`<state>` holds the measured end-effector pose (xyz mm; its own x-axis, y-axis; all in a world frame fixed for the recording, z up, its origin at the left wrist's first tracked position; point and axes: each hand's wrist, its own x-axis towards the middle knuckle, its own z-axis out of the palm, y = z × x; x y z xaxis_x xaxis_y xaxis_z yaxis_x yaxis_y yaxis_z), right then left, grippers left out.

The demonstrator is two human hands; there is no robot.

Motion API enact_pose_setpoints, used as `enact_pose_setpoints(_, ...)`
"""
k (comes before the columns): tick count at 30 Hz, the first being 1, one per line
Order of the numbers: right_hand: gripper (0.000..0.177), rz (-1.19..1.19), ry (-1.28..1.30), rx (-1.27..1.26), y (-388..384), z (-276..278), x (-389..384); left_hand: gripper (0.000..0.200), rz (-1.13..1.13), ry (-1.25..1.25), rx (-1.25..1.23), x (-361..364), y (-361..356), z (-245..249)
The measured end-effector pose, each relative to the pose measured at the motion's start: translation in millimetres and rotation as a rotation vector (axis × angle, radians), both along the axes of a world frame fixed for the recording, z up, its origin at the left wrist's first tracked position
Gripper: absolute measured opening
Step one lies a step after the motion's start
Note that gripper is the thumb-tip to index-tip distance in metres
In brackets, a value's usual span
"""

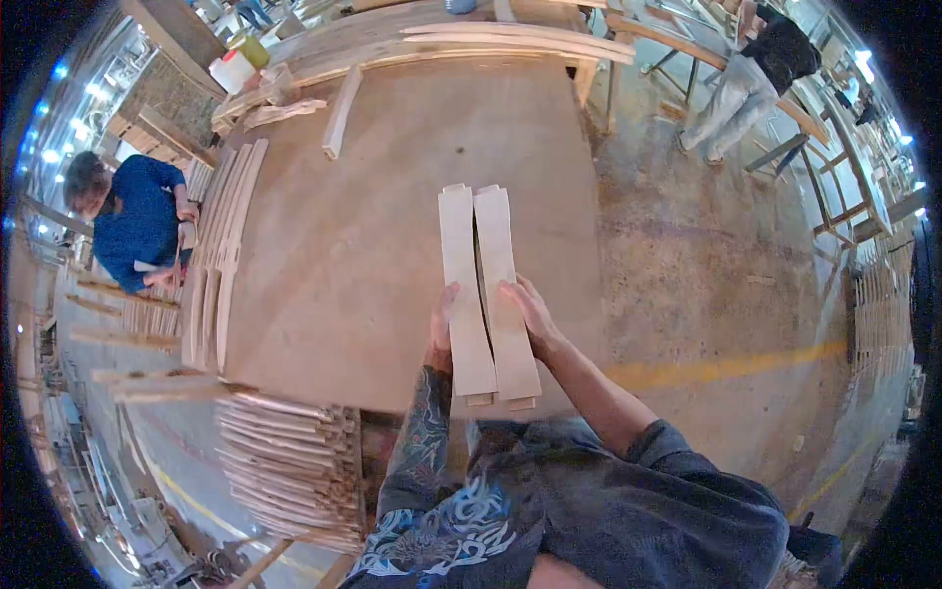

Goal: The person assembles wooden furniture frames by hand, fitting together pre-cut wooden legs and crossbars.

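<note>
Two pale, slightly curved wooden slats with tenoned ends lie side by side in front of me, over the brown worktable (373, 226). My left hand (444, 319) grips the outer edge of the left wooden slat (464, 294). Around the outer edge of the right wooden slat (505, 285) my right hand (531, 316) is closed, its thumb on the top face. A narrow dark gap runs between the slats. The undersides of both slats and most of my left fingers are hidden.
Rows of wooden slats (235, 211) line the table's left edge, where a person in blue (142, 221) stands. A stack of slats (289, 471) sits at lower left. One wooden piece (341, 113) and long strips (520, 39) lie at the far side. Another person (751, 83) works at upper right.
</note>
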<state>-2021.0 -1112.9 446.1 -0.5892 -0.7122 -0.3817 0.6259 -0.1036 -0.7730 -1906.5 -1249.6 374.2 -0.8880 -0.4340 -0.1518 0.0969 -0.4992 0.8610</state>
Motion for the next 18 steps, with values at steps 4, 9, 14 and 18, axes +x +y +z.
enact_pose_setpoints(4,0.047,0.007,0.042,-0.002,-136.5,-12.9,-48.1,0.049,0.170,0.155,0.101,-52.0,-143.8,-75.6)
enact_pose_setpoints(9,0.047,0.057,-0.043,0.017,-288.9,-31.8,-128.3,0.060,-0.092,-0.100,-0.383,-125.4,-313.5,0.1)
enact_pose_setpoints(14,0.054,0.211,0.261,0.177,-341.5,-50.1,-143.8,0.060,0.060,-0.194,-0.310,-122.7,-346.9,35.9)
enact_pose_setpoints(18,0.072,-0.019,0.486,0.194,-333.1,-45.1,-100.7,0.057,0.105,-0.257,-0.340,-110.1,-338.5,-6.9)
